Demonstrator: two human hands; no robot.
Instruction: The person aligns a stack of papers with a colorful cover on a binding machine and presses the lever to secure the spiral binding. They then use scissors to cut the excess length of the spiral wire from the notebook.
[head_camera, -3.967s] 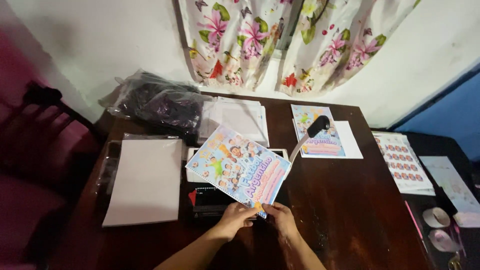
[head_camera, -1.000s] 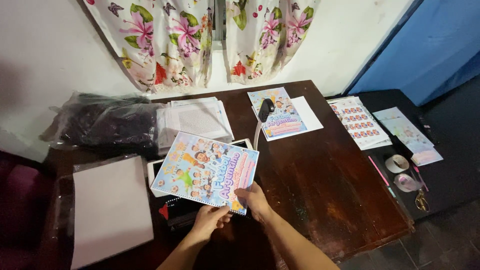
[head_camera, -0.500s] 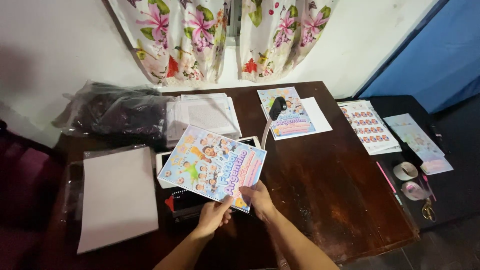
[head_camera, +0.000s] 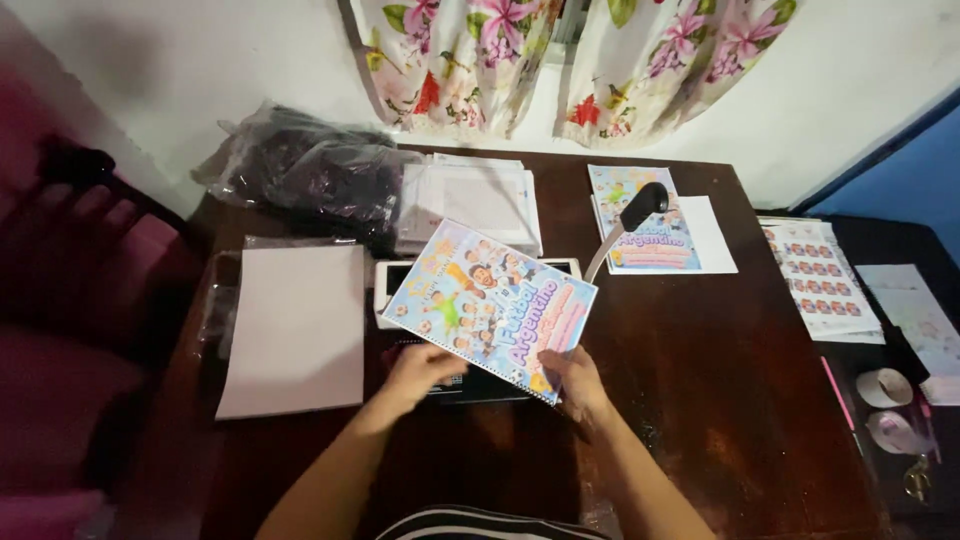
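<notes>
Above the binding machine (head_camera: 470, 385) on the dark table (head_camera: 700, 400), the colourful cover sheet (head_camera: 490, 308) stays tilted as before. Right hand (head_camera: 572, 378) still pinches its lower corner; left hand (head_camera: 420, 368), fingers curled loosely, now rests under its punched edge.

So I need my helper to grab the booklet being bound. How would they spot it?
On the dark wooden table, look at the near middle, over the binding machine. The colourful cartoon cover lies tilted between both hands, punched along its lower edge, unlike the flat copy farther back.
</notes>
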